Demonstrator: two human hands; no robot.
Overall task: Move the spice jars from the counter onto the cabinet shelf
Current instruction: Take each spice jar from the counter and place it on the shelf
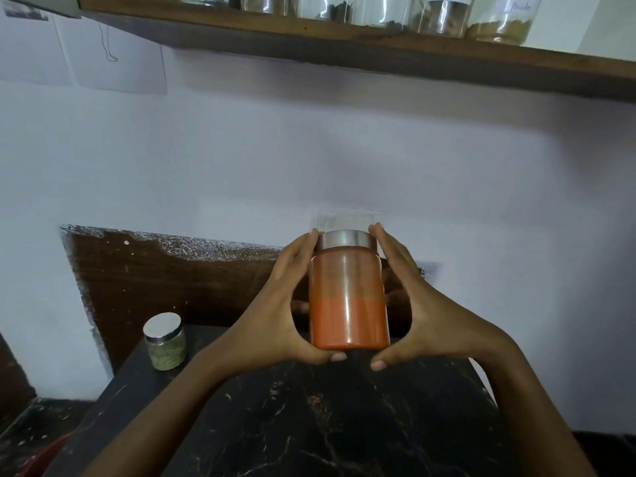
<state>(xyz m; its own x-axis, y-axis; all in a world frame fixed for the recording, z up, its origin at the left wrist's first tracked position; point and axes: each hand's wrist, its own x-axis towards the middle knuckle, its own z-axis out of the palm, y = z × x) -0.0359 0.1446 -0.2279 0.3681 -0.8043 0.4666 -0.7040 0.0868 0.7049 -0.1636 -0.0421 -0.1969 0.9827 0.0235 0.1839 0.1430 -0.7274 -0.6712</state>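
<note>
Above the black marble counter, the orange spice jar was held upright between the left hand and right hand, both clasped round its sides, directly beneath the wooden shelf well overhead

There is open air between the dark counter and the wooden shelf above it. Glass jars stand close together along the shelf. A small green jar sits at the counter's back left corner, well apart from the orange jar that the left hand and right hand hold.
</note>
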